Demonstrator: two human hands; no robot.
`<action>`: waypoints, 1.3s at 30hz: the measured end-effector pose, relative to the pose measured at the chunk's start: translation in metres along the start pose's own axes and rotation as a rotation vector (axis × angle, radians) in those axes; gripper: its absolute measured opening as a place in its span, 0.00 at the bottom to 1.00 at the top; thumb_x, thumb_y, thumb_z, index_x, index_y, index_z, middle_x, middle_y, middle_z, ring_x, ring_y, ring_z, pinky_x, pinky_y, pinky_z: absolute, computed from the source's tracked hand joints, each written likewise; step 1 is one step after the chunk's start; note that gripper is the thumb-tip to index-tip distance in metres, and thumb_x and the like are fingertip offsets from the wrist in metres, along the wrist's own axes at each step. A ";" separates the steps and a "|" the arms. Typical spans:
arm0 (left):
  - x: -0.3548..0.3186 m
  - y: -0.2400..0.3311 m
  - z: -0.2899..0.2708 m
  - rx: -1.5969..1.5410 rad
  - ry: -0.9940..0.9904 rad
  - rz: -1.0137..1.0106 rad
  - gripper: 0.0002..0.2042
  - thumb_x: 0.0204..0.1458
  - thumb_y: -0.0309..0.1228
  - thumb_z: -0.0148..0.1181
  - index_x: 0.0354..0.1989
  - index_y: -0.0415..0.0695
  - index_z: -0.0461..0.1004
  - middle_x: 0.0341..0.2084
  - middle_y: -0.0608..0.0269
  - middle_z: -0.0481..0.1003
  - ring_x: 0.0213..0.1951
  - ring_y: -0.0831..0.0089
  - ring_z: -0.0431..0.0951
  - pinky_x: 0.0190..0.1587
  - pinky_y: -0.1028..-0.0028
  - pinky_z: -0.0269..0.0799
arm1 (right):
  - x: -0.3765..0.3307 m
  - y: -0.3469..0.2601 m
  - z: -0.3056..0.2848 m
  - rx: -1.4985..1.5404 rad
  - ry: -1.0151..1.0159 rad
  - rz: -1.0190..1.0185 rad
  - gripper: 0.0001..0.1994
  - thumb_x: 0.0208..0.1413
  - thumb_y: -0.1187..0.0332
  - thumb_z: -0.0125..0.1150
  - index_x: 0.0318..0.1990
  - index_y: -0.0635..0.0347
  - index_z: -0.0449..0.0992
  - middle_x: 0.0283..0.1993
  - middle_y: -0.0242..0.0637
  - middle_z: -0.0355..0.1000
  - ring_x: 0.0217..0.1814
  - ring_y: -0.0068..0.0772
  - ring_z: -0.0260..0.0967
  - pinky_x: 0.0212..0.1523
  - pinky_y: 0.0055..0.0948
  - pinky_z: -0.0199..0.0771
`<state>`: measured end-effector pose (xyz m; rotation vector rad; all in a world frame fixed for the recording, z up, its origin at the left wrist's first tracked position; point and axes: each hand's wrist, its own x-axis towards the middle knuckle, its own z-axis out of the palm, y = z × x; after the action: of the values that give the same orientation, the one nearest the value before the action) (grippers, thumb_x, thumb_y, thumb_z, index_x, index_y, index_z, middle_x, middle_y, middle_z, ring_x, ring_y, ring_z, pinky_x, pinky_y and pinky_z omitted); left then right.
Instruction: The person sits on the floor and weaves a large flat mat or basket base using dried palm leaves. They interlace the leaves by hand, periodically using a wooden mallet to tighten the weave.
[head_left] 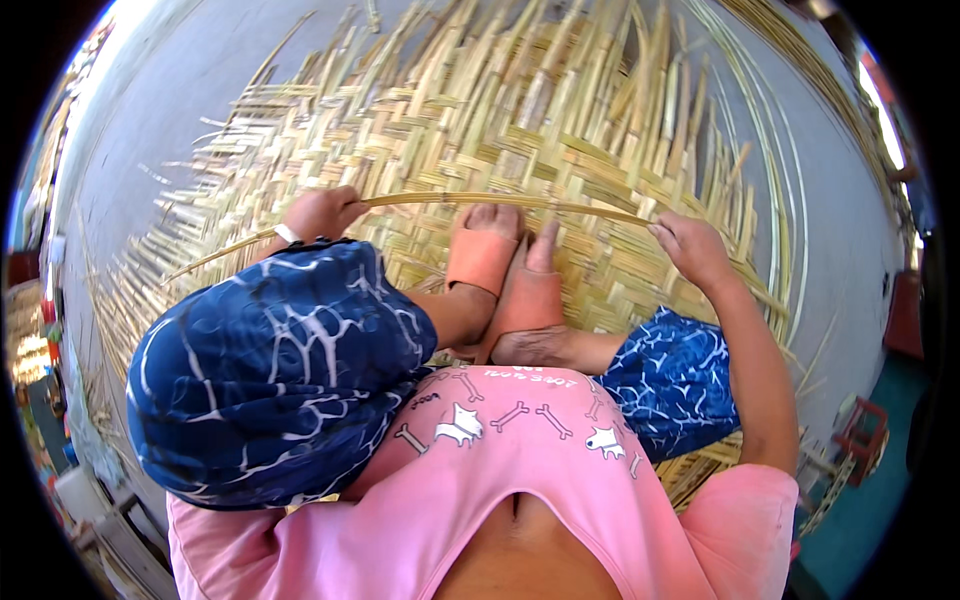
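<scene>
Between the two grips, a long cane strip [500, 198] bows slightly away from the body, passing just above the toes, and its tail runs out past the left hand [325, 212], sloping back to the left. The left hand's fingers are closed around it; the right hand [692, 248] pinches it between thumb and fingers near its other end. Whether any of it carries on behind that grip I cannot tell.

Beneath and ahead of both grips lies the woven mat [400, 150], spread on the grey floor [190, 90], with orange sandals [535, 300] planted on it between the hands.

The body of the mat looks well along: a close zigzag weave shows on the near side of the held strip and some way beyond it. What seems left is the margins. Farther out from the grips the strips fan into loose, uneven ends, and more stick out past the left grip. The held strip appears not yet worked in. Beyond the right grip lies a bundle of strips [820, 65], probably spare stock.

No container can be made out near either grip. Well off to the right, a dark red block-like object [905, 318] is too blurred to show whether it holds anything.
</scene>
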<state>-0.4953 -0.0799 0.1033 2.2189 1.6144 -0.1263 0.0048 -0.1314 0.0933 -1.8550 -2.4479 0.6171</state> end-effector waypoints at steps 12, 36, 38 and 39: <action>0.049 0.006 -0.032 0.156 -0.017 0.057 0.14 0.53 0.43 0.52 0.29 0.45 0.75 0.22 0.52 0.74 0.27 0.53 0.74 0.30 0.58 0.67 | -0.056 0.066 0.000 0.190 -0.134 0.256 0.14 0.56 0.58 0.52 0.31 0.62 0.72 0.31 0.51 0.71 0.35 0.55 0.68 0.36 0.45 0.66; 0.069 -0.019 -0.014 0.388 -0.154 -0.115 0.09 0.56 0.35 0.49 0.37 0.50 0.76 0.32 0.57 0.77 0.37 0.56 0.77 0.40 0.60 0.70 | -0.087 0.062 0.025 -0.044 -0.194 0.252 0.12 0.56 0.60 0.50 0.34 0.61 0.70 0.32 0.54 0.71 0.38 0.58 0.68 0.38 0.49 0.66; 0.070 -0.016 -0.010 0.371 -0.187 -0.123 0.09 0.56 0.35 0.50 0.39 0.50 0.76 0.34 0.58 0.77 0.39 0.58 0.77 0.41 0.62 0.70 | -0.091 0.062 0.022 0.018 -0.154 0.289 0.13 0.56 0.60 0.50 0.35 0.62 0.70 0.32 0.54 0.71 0.38 0.58 0.68 0.39 0.49 0.66; 0.070 -0.017 -0.008 0.367 -0.185 -0.121 0.09 0.56 0.35 0.50 0.39 0.50 0.76 0.34 0.58 0.77 0.40 0.57 0.77 0.42 0.61 0.70 | -0.093 0.063 0.022 0.081 -0.103 0.284 0.15 0.56 0.58 0.51 0.34 0.63 0.70 0.32 0.54 0.71 0.37 0.58 0.68 0.37 0.47 0.66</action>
<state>-0.4893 -0.0100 0.0857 2.2832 1.7301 -0.6911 0.0857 -0.2101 0.0746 -2.2086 -2.1926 0.8287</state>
